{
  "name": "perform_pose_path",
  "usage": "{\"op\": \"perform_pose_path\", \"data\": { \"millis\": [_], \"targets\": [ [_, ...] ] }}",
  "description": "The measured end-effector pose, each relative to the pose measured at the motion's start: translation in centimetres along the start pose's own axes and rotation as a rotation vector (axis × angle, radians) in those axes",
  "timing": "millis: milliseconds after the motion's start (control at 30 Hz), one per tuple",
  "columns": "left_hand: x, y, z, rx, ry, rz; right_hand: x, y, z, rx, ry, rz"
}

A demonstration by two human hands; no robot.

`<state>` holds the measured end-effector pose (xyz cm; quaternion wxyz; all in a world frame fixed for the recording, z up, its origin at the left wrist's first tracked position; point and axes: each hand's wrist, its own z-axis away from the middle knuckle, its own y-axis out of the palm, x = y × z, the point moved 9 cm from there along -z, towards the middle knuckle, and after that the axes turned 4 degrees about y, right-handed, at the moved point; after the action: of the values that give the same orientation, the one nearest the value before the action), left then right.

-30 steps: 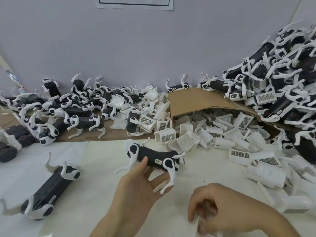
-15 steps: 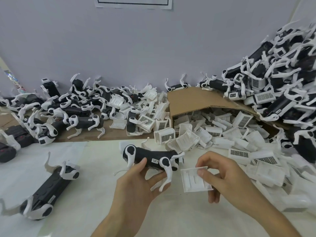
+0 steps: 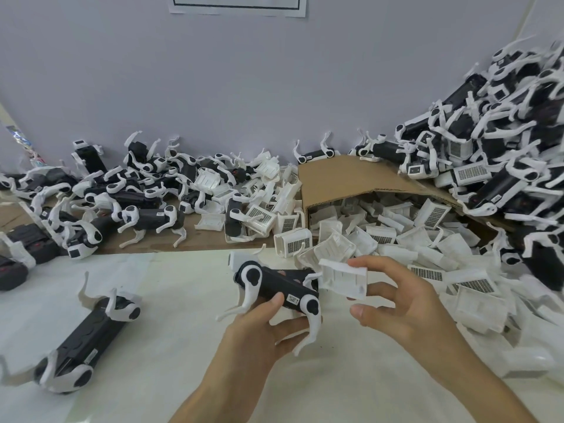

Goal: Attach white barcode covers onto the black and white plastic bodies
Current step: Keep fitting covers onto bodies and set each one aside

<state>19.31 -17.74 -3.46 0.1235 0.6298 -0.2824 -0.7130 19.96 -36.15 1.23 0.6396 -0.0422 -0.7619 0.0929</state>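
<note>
Body in L hand, cover in R
L hand (image 3: 259, 331) grips the black-and-white body (image 3: 274, 285) over the white table (image 3: 183, 377). R hand (image 3: 403, 297) pinches a white cover (image 3: 343, 279) (ribbed inside facing cam) right at the body's right end; contact unclear. More covers spill from the cardboard box (image 3: 335, 178) behind.

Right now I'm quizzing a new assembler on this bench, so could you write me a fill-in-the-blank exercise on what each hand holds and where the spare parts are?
1. The left hand grips a plastic body whose torso is ____.
2. The right hand pinches a white cover with its hollow inside towards the camera, so its ____ is hidden.
3. Many loose covers spill from a tipped ____ box.
Missing words: black; barcode; cardboard.
</note>
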Motion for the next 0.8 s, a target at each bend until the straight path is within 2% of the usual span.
{"op": "perform_pose_path", "data": {
  "millis": [133, 333, 500, 667, 800],
  "targets": [
    [0.5, 0.3, -0.1, 0.019, -0.014, -0.048, 0.2, 0.6, 0.3, 0.057, -0.021, -0.056],
    [0.9, 0.0, -0.3, 0.05, 0.009, -0.086, 0.4, 1.1, 0.3, 0.076, -0.084, 0.062],
    [1.1, 0.0, -0.4, 0.072, 0.021, -0.139, 0.5, 1.6, 0.3, 0.108, -0.062, -0.004],
    [1.2, 0.4, -0.3, 0.102, 0.007, -0.134, 0.9, 1.6, 0.4, 0.047, -0.094, 0.047],
    [1.3, 1.0, 0.2, 0.112, -0.006, -0.19, 0.8, 1.6, 0.5, 0.064, -0.063, -0.03]
  ]
}}
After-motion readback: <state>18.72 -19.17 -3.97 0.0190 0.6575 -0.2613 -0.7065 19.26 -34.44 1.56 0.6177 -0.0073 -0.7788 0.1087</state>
